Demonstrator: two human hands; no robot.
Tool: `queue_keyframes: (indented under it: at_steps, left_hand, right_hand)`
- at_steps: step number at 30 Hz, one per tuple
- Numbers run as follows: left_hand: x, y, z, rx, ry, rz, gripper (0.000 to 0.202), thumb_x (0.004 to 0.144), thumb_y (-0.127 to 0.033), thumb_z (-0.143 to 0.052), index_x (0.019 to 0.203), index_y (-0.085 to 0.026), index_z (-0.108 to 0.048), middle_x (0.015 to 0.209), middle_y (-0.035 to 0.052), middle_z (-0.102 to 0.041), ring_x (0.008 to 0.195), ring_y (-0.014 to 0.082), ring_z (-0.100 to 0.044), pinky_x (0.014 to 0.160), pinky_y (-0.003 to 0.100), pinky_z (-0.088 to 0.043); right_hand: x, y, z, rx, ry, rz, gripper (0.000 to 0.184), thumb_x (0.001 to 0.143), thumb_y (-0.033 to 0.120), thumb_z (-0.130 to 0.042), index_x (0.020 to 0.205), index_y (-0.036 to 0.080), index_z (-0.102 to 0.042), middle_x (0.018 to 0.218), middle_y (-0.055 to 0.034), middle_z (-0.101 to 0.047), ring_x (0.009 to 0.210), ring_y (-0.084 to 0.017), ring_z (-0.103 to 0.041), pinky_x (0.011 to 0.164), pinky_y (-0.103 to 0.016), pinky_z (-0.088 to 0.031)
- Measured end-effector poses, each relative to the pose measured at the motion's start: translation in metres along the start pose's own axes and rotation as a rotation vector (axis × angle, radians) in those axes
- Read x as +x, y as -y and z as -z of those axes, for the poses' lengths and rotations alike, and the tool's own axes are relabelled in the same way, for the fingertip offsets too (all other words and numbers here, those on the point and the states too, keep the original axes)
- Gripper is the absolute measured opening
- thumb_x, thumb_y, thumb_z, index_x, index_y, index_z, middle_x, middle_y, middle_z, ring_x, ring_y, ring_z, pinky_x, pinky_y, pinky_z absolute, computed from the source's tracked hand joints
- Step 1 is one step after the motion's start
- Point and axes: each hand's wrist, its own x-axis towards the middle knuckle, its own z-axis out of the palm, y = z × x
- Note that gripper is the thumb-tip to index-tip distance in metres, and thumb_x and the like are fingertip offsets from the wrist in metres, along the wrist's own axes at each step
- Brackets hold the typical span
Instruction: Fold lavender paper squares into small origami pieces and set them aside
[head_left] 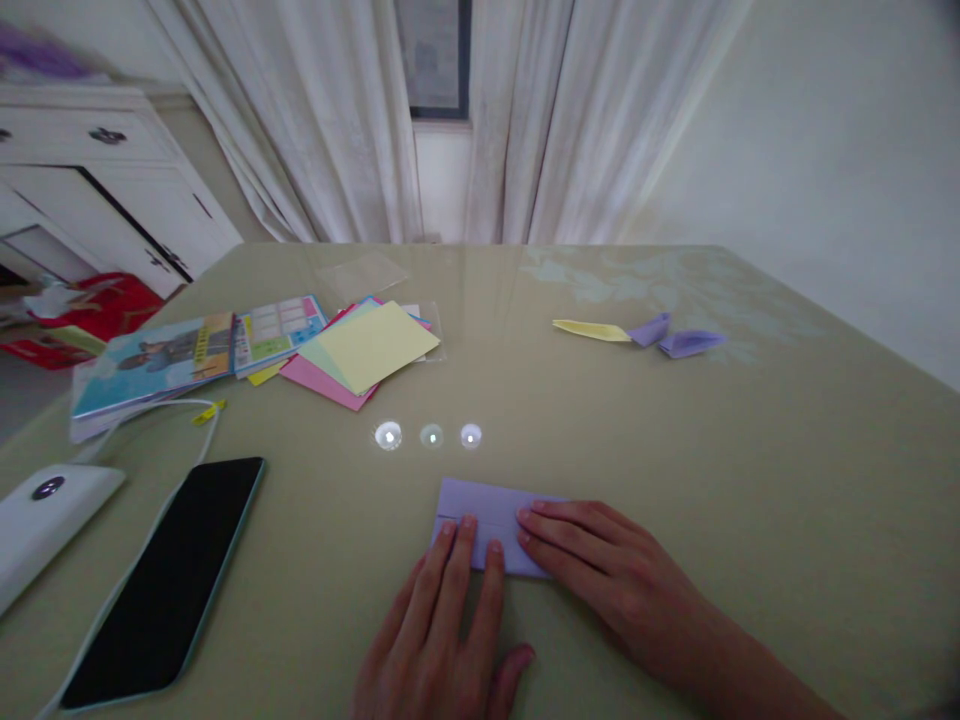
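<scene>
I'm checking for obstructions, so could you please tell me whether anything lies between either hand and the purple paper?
Nothing visible does: the left hand and right hand both rest directly on the purple paper. The phone lies apart, off to the left.

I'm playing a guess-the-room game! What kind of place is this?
Probably a room in somebody's home, though I can't tell which one. Long pale curtains hang by a window, and a white cabinet with handles stands to the left, beyond the table.
</scene>
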Motion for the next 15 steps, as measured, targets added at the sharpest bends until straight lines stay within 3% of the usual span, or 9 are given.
queue_keyframes:
  at_steps: [8,15]
  left_hand:
    - [0.0019,0.0041,0.0017,-0.013,0.025,-0.033,0.057,0.106,-0.058,-0.050,0.145,-0.019,-0.064,0.147,0.0142,-0.069,0.131,0.0298,-0.067,0.100,0.040,-0.053]
    - [-0.0010,0.0098,0.0038,0.013,0.043,-0.099,0.077,0.101,-0.072,-0.051,0.156,-0.019,-0.055,0.151,0.0175,-0.065,0.135,0.0336,-0.063,0.102,0.042,-0.052]
  right_hand:
    - [-0.0015,-0.0005,0.0010,-0.017,0.027,-0.004,0.041,0.116,0.023,-0.037,0.143,0.014,-0.068,0.137,-0.0133,-0.076,0.128,-0.025,-0.069,0.104,-0.043,-0.062]
    - [-0.0018,0.0004,0.0013,-0.033,0.023,0.003,0.042,0.117,0.024,-0.036,0.140,0.016,-0.070,0.139,-0.0104,-0.075,0.129,-0.025,-0.068,0.103,-0.042,-0.062]
